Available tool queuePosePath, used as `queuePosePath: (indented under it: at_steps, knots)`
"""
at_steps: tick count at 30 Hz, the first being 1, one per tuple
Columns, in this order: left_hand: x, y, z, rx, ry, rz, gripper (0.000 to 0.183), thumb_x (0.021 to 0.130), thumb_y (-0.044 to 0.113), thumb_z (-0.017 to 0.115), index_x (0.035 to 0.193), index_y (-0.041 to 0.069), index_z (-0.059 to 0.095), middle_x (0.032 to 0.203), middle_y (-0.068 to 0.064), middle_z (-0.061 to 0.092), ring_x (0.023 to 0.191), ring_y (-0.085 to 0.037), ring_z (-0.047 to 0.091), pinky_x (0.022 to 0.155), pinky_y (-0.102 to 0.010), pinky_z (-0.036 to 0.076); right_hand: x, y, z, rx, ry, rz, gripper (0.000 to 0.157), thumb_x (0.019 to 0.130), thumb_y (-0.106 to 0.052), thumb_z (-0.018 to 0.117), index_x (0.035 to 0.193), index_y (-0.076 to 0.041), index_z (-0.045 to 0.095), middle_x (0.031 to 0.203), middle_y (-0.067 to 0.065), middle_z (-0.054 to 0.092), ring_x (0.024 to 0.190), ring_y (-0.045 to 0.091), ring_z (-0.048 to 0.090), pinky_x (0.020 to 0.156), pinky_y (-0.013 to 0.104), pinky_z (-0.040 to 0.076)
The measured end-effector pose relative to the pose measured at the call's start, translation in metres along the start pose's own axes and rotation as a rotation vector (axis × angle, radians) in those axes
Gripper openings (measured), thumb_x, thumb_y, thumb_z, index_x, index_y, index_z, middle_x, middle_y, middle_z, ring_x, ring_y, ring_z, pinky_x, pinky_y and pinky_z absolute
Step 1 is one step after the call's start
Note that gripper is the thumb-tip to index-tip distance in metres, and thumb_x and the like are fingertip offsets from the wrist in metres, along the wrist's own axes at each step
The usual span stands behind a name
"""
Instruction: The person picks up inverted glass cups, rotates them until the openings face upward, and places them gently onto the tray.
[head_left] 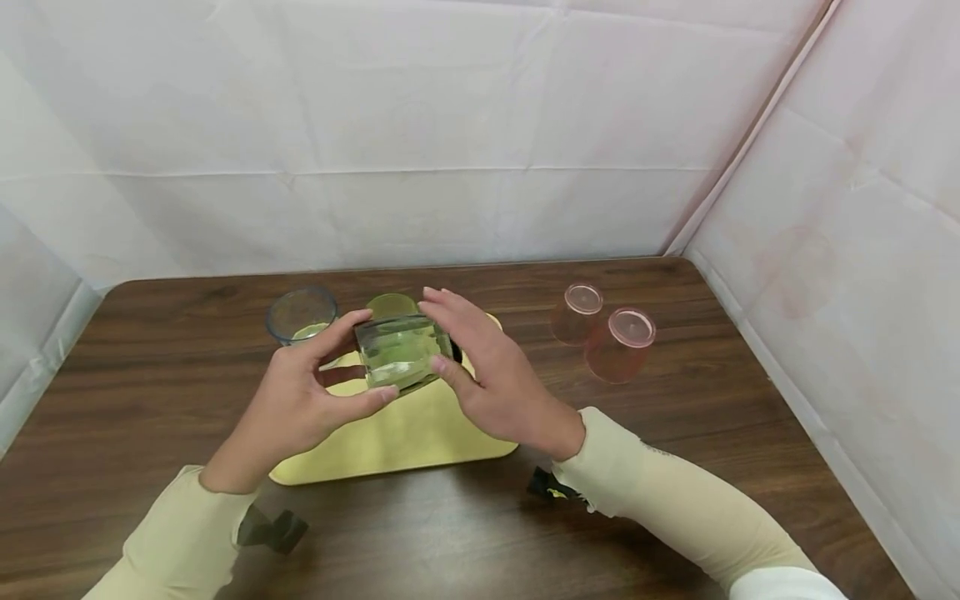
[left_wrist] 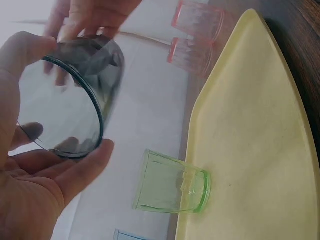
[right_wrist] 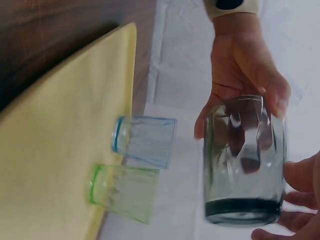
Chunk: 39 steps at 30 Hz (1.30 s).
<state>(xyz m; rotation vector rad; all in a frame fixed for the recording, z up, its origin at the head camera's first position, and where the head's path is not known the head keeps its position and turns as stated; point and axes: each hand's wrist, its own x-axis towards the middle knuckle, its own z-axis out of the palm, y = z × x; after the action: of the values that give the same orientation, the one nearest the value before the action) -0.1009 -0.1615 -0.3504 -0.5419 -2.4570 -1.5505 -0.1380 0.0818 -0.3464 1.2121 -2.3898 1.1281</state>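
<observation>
**Grey glass [head_left: 397, 354] up in both hands, tipped on its side above the yellow tray [head_left: 405, 433]!**

And what a two-handed hold it is — the left hand [head_left: 307, 379] has the rim end, thumb on the near side, fingers spread round to the far side, clamped on the glass. Over on the right, the right hand [head_left: 495, 371] takes the base end, thumb against the near side and fingers reaching round the far side, so thumb and fingers pinch the glass between them. The rim points left, the dark, thick base points right, and the left wrist view looks straight into the mouth.

Now to the tray: at its far edge the green glass [head_left: 392, 305] stands upright, just beyond the one in the hands. Left of it, at the tray's far left corner, the blue glass [head_left: 302, 312] is upright as well.

Off to the right, on the brown wooden table [head_left: 420, 542], two pink glasses [head_left: 621, 346] sit bottoms up — one nearer and further right, the other just behind it to the left. Pale sleeves [head_left: 667, 483] cover both forearms, and white cloth [head_left: 420, 108] hangs behind the far edge of the table.
</observation>
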Motion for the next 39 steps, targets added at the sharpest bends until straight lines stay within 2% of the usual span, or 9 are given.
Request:
queuePosePath:
  at_steps: [4,7,14,19,23,27,30,33,39]
  knots:
    - [0.003,0.003,0.002,0.074,-0.019,0.003,0.076,0.082,0.008,0.088,0.149,0.005,0.054,0.123,-0.009,0.07,0.109,-0.003,0.068,0.09,-0.027,0.063,0.001,-0.006,0.005,-0.248,0.021,-0.202,0.043,0.101,-0.002,0.062,0.143,0.0,0.057,0.157,0.017,0.053,0.154,0.034,0.041,0.129,0.037,0.033]
    - [0.004,0.005,0.004,0.115,-0.017,0.012,0.072,0.083,0.011,0.088,0.147,0.005,0.055,0.118,-0.008,0.072,0.106,-0.014,0.07,0.089,-0.033,0.064,0.0,-0.011,0.01,-0.4,0.021,-0.289,0.046,0.097,-0.003,0.067,0.143,-0.001,0.059,0.154,0.016,0.057,0.152,0.034,0.044,0.128,0.034,0.033]
    - [0.007,0.008,0.006,0.17,-0.007,0.008,0.069,0.084,0.017,0.088,0.145,0.005,0.057,0.117,-0.009,0.075,0.104,-0.024,0.074,0.085,-0.037,0.065,-0.003,-0.019,0.02,-0.625,0.026,-0.324,0.071,0.086,-0.028,0.086,0.146,-0.005,0.057,0.153,0.012,0.058,0.149,0.033,0.049,0.127,0.041,0.036]
    - [0.008,0.012,0.005,0.188,0.007,-0.015,0.069,0.083,0.016,0.088,0.143,0.003,0.059,0.116,-0.012,0.076,0.101,-0.029,0.076,0.083,-0.038,0.066,-0.001,-0.019,0.026,-0.659,0.117,-0.333,0.067,0.086,-0.033,0.086,0.142,-0.004,0.061,0.147,0.013,0.064,0.142,0.032,0.057,0.124,0.04,0.041]
    - [0.008,0.016,0.005,0.17,0.013,-0.091,0.074,0.079,0.02,0.091,0.144,0.004,0.059,0.117,-0.009,0.075,0.106,-0.028,0.075,0.085,-0.035,0.065,0.0,-0.018,0.028,-0.627,0.176,-0.336,0.058,0.09,-0.029,0.084,0.138,-0.003,0.064,0.143,0.013,0.067,0.139,0.031,0.06,0.122,0.04,0.043]
    - [0.008,0.02,0.002,0.135,-0.008,-0.18,0.081,0.079,0.031,0.093,0.147,0.005,0.057,0.124,-0.007,0.073,0.115,-0.026,0.072,0.088,-0.032,0.064,-0.001,-0.015,0.028,-0.517,0.187,-0.313,0.056,0.091,-0.023,0.082,0.138,0.0,0.063,0.143,0.016,0.066,0.139,0.033,0.06,0.122,0.043,0.043]
    - [0.008,0.022,-0.001,0.056,-0.026,-0.253,0.08,0.081,0.033,0.092,0.148,0.006,0.057,0.13,-0.009,0.072,0.121,-0.027,0.071,0.089,-0.028,0.063,-0.002,-0.012,0.029,-0.403,0.195,-0.288,0.059,0.09,-0.021,0.083,0.139,0.003,0.061,0.143,0.019,0.065,0.139,0.034,0.06,0.122,0.043,0.043]
    - [0.009,0.023,-0.005,-0.046,-0.023,-0.326,0.076,0.081,0.032,0.091,0.146,0.009,0.059,0.134,-0.009,0.071,0.121,-0.018,0.072,0.088,-0.023,0.062,-0.002,-0.01,0.03,-0.287,0.219,-0.261,0.064,0.086,-0.02,0.086,0.139,0.005,0.06,0.142,0.021,0.066,0.137,0.033,0.061,0.122,0.039,0.043]
    - [0.01,0.017,-0.007,-0.289,-0.001,-0.343,0.069,0.086,0.016,0.087,0.147,0.004,0.057,0.133,-0.005,0.073,0.114,-0.002,0.072,0.089,-0.021,0.061,-0.005,-0.007,0.03,-0.012,0.261,-0.147,0.072,0.08,-0.012,0.09,0.142,0.007,0.057,0.141,0.023,0.065,0.132,0.032,0.065,0.116,0.033,0.049]
